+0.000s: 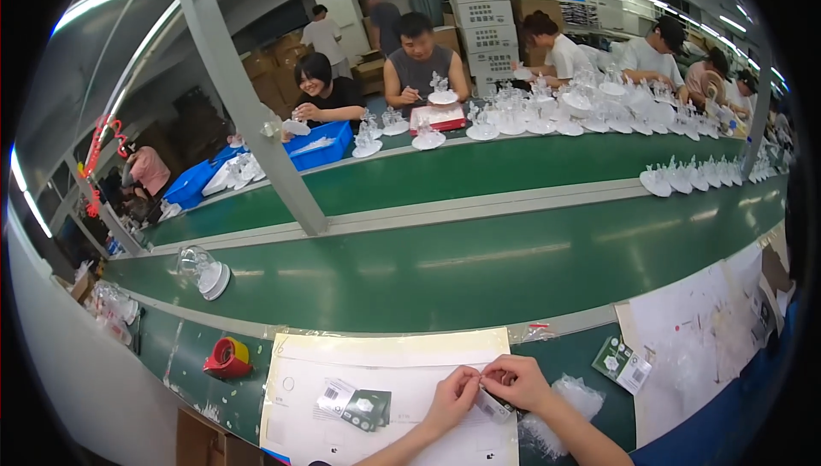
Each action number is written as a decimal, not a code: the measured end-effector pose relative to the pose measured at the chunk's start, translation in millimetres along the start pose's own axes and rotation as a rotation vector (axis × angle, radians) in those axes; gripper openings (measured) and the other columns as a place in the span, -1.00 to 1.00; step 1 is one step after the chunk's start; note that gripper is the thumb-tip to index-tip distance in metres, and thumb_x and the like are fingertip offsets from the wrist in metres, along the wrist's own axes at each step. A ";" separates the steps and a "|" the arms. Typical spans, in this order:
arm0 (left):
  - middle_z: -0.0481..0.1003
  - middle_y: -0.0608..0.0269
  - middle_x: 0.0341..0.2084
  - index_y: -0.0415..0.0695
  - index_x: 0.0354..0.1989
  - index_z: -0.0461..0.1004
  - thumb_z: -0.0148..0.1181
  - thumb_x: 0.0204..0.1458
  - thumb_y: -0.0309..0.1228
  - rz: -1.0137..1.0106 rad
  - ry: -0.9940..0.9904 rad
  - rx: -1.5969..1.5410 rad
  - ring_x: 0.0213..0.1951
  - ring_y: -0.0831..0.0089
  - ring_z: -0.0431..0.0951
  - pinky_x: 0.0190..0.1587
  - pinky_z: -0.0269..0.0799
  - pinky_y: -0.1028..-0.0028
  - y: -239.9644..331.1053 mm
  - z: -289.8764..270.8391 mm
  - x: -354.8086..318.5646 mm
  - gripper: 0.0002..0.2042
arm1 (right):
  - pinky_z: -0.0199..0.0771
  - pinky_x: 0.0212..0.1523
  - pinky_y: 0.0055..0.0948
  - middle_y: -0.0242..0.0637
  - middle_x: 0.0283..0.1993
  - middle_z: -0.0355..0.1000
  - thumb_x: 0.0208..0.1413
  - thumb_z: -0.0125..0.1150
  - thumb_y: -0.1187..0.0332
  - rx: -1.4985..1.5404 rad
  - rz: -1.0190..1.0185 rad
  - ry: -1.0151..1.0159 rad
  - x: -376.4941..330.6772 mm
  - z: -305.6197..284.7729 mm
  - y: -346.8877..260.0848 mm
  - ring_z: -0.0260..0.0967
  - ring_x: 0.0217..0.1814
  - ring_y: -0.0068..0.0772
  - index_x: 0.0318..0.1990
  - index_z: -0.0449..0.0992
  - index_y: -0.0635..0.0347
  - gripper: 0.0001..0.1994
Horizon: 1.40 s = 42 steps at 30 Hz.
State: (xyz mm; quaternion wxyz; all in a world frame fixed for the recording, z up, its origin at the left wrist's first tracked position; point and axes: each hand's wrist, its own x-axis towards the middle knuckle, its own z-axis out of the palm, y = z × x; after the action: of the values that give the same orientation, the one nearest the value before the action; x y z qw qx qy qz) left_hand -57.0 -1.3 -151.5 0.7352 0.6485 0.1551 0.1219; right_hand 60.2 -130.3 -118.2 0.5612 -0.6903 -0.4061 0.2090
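My left hand (451,396) and my right hand (516,382) meet fingertip to fingertip over a white sheet (393,398) at the near edge of the bench. Together they pinch a small clear plastic piece (493,404) with a label on it. Just left of my hands lie small dark green and white printed cards (357,404). Right of my right hand sits a crumpled clear plastic bag (571,399), and another green card (623,363) lies past it.
A green conveyor belt (479,269) runs across in front, carrying a clear dome on a white base (203,271) at left. A red tape dispenser (226,358) sits on the bench. Several people work across the belt among rows of clear figurines (590,111); blue bins (321,145) stand there.
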 end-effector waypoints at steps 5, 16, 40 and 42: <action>0.35 0.45 -0.62 -0.23 -0.29 0.36 0.00 0.19 -0.45 0.008 -0.022 0.052 -0.59 0.75 0.29 -0.57 0.17 0.68 -1.4 -2.5 -1.5 -0.90 | 0.34 -0.57 -0.68 -0.39 -0.49 0.44 -0.07 0.30 0.44 0.021 0.009 0.046 -4.2 2.0 0.0 0.34 -0.55 -0.70 -0.40 0.53 0.24 -0.90; 0.40 0.34 -0.44 -0.25 -0.30 0.35 0.05 0.16 -0.48 0.055 -0.114 0.040 -0.41 0.68 0.40 -0.36 0.36 0.66 -2.5 -4.1 -4.1 -0.91 | 0.35 -0.55 -0.69 -0.40 -0.52 0.44 -0.05 0.28 0.45 0.009 -0.031 0.047 -5.1 3.2 0.2 0.33 -0.58 -0.70 -0.36 0.52 0.27 -0.89; 0.51 0.20 -0.16 -0.31 0.00 0.41 0.06 0.14 -0.54 0.075 -0.156 -0.016 -0.11 0.52 0.49 -0.05 0.41 0.55 -7.7 -0.9 3.1 -0.74 | 0.41 -0.57 -0.68 -0.30 -0.53 0.45 0.00 0.12 0.63 0.324 0.068 0.273 -6.4 3.3 13.1 0.40 -0.58 -0.63 -0.38 0.39 0.35 -0.95; 0.52 0.20 -0.18 -0.31 -0.03 0.43 0.08 0.12 -0.54 0.019 -0.145 0.007 -0.12 0.53 0.49 -0.04 0.41 0.53 -5.6 -3.3 1.9 -0.76 | 0.40 -0.57 -0.68 -0.32 -0.53 0.43 0.02 0.11 0.62 0.350 0.119 0.233 -5.2 5.3 12.5 0.39 -0.57 -0.64 -0.38 0.39 0.34 -0.96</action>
State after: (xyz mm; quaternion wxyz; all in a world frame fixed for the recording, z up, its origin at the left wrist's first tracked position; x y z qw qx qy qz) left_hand -56.6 1.7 -157.6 0.7412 0.6595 0.0956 0.0808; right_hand 57.3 -131.7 -132.5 0.7021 -0.6246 -0.2546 0.2280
